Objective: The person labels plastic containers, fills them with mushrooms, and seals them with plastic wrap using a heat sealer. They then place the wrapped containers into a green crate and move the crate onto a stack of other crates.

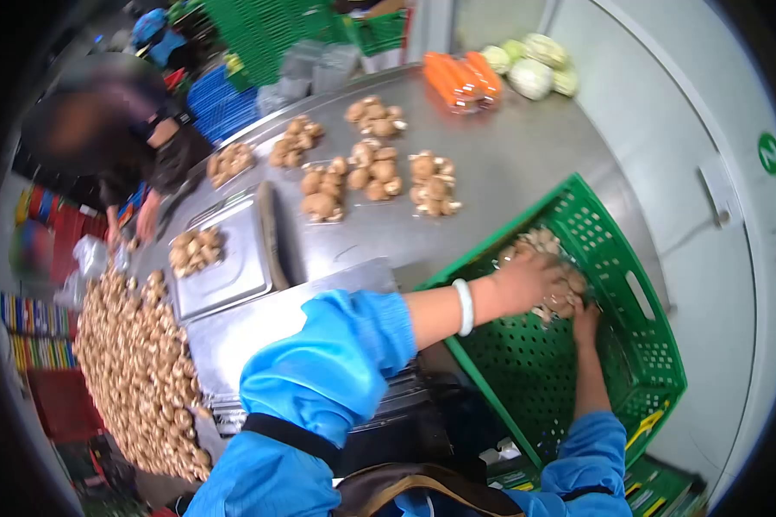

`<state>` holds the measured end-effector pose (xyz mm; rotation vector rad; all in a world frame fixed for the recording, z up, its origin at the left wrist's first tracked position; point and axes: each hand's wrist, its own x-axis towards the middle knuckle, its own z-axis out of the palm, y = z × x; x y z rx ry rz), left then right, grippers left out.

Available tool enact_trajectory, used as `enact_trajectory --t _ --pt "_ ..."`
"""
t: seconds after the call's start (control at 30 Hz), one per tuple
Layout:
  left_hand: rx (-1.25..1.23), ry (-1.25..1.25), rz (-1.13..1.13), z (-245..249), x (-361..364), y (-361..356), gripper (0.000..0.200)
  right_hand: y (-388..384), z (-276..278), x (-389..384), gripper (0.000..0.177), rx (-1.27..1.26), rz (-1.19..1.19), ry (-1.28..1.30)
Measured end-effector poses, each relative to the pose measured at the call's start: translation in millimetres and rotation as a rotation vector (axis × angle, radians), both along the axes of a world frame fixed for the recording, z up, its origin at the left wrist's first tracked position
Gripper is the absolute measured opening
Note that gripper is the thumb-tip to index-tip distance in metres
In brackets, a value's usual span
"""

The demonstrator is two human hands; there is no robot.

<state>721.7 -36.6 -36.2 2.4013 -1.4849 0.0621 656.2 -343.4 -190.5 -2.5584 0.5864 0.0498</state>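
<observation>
Both my hands reach down into a green plastic crate (491,398) at the right. My left hand (526,280), with a white bracelet on the wrist, lies over a pack of brown mushrooms (567,293), its fingers bent around the top. At the near right side of the same pack, my right hand (585,322) grips the edge. More mushrooms (539,239) show in the crate just beyond my left hand. The fingertips are partly hidden by the pack and slightly blurred.
Several mushroom packs (375,172) stand on the steel table (509,146), with bagged carrots (463,82) and cabbages (533,76) behind. One mushroom portion (196,251) sits on a steel-topped scale (233,280). Left, a large mushroom heap (142,370); beyond it, a co-worker in dark clothes (177,155).
</observation>
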Motion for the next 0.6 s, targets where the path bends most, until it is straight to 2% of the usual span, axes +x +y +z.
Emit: enact_trajectory --t 0.03,0.1,0.17,0.2,0.23,0.27,0.3,0.33,0.37,0.43,0.5,0.6 --pt "-0.106 0.100 -0.002 32.0 -9.5 23.5 0.049 -3.7 8.1 8.2 0.060 0.005 0.033 0.003" --pt "-0.362 0.308 0.025 75.2 -29.1 93.0 0.046 38.8 67.9 16.3 0.047 0.068 0.004 -0.313" --pt "-0.499 0.319 0.279 94.9 -52.0 178.3 0.050 100.0 123.7 30.6 0.041 0.343 0.145 -0.360" --pt "-0.477 0.316 0.452 100.7 -63.1 230.4 0.050 137.4 149.4 36.3 0.038 0.477 0.205 -0.380" --pt "-0.528 0.374 0.727 84.5 -75.6 287.0 0.046 188.8 174.5 38.2 0.031 0.551 0.271 -0.354" --pt "-0.713 0.497 0.936 82.0 -89.2 339.1 0.043 239.6 205.0 35.1 0.027 0.623 0.413 -0.267" --pt "-0.815 0.376 1.122 62.0 -103.4 401.2 0.042 283.1 208.1 33.8 0.024 0.629 0.588 -0.290" --pt "-0.901 0.365 1.398 51.9 -117.5 455.3 0.043 328.0 212.9 32.1 0.026 0.634 0.743 -0.249" --pt "-0.833 0.206 1.529 33.1 -131.1 515.3 0.047 369.5 211.1 31.4 0.029 0.732 0.895 -0.148" --pt "-0.763 0.151 1.797 -15.5 -152.0 619.1 0.056 459.3 196.5 32.9 0.032 0.802 1.072 -0.017" --pt "-0.837 0.375 1.797 -17.4 -156.6 648.3 0.064 547.4 180.9 37.5 0.041 0.928 1.114 0.144" --pt "-0.909 0.671 1.678 -22.1 -145.4 669.9 0.069 663.4 141.5 51.5 0.061 0.855 1.098 0.171"
